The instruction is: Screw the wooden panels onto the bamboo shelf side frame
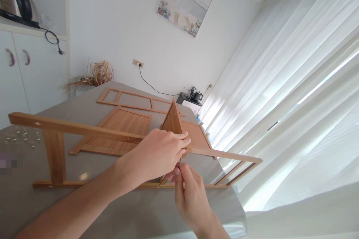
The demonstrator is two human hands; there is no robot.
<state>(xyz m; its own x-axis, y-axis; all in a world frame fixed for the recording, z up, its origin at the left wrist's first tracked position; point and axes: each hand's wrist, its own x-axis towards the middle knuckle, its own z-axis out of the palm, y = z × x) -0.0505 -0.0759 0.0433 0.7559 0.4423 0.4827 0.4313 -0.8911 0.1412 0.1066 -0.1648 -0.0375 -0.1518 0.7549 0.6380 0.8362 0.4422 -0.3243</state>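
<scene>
A wooden frame (84, 129) stands on its long edge across the table. Joined to its middle at an angle is a slatted wooden panel (172, 117). My left hand (157, 153) wraps over the frame's upper rail at that joint, its fingers closed around the wood. Just below, my right hand (192, 198) is closed in a pinch on a thin bent metal key, apparently a hex key (180, 163). The key's upper end reaches towards a bolt (186, 149) in the rail. My left fingers partly cover this end, so I cannot tell whether it sits in the bolt.
Two flat panels (120, 129) (196, 132) and a ladder-like frame (134, 101) lie behind on the grey table (134, 213). Several small screws (24, 134) are scattered at the left. Dried plants (101, 73) stand at the far edge; curtains (294, 119) hang at the right.
</scene>
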